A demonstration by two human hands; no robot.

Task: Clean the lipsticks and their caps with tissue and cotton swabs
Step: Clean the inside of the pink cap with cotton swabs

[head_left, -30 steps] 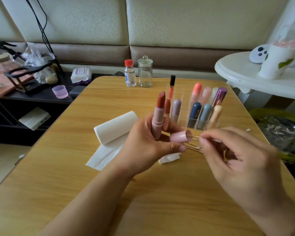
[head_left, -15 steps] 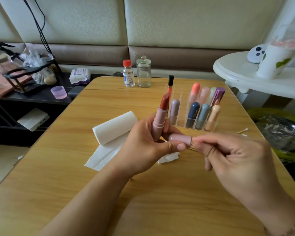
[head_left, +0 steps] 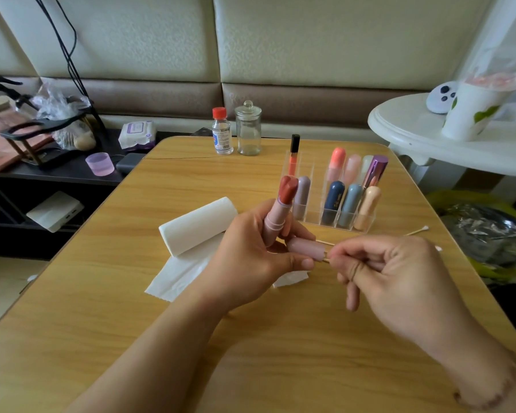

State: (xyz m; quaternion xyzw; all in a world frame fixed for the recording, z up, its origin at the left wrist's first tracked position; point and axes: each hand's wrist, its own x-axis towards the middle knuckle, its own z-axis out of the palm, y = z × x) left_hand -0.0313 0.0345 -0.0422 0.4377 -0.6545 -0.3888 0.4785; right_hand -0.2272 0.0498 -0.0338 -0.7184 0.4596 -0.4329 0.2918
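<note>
My left hand [head_left: 245,257] holds an open pink lipstick [head_left: 280,210] upright, its red-brown bullet showing, and also pinches the pink cap [head_left: 306,248] lying sideways between thumb and fingers. My right hand [head_left: 399,278] pinches a wooden cotton swab [head_left: 325,260] whose tip is pushed into the cap's open end. A tissue roll [head_left: 197,225] with a loose sheet lies on the table behind my left hand. A clear organizer [head_left: 334,216] with several capped lipsticks stands beyond the hands.
A spare cotton swab [head_left: 417,231] lies right of the organizer. A small bottle with a red cap [head_left: 222,132] and an empty glass jar [head_left: 248,129] stand at the wooden table's [head_left: 131,323] far edge. A white round side table [head_left: 429,144] is on the right.
My right hand has closed in on the cap and pushed the swab tip into it. The lipstick in my left hand has tilted slightly to the right.
</note>
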